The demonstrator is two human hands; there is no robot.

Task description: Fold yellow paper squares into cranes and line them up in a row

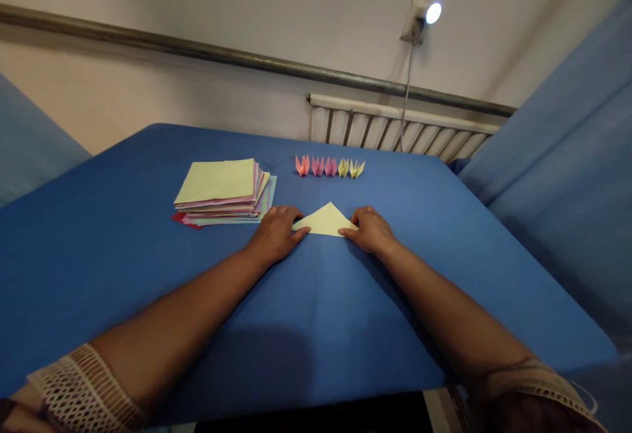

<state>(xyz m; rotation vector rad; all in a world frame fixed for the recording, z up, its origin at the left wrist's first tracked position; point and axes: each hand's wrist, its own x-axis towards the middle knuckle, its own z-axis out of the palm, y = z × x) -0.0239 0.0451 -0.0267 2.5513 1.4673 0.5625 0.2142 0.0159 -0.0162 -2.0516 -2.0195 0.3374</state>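
Observation:
A pale yellow sheet of paper (326, 220), folded into a triangle with its peak pointing away from me, lies on the blue table. At its left corner, my left hand (279, 230) pinches the paper between thumb and fingers. My right hand (370, 228) grips the opposite corner the same way, thumb along the near folded edge. Both corners are partly hidden by the fingers. Beyond the triangle stands a row of several small folded paper cranes (330, 167) in orange, pink and yellow.
A tall stack of coloured paper (217, 186) sits left of my left hand, yellow on top. The blue table (434, 314) reaches to a wall with a radiator (365, 117), a pipe (222, 55) and a lit plug-in lamp (433, 13). Blue curtains (567, 150) hang at both sides.

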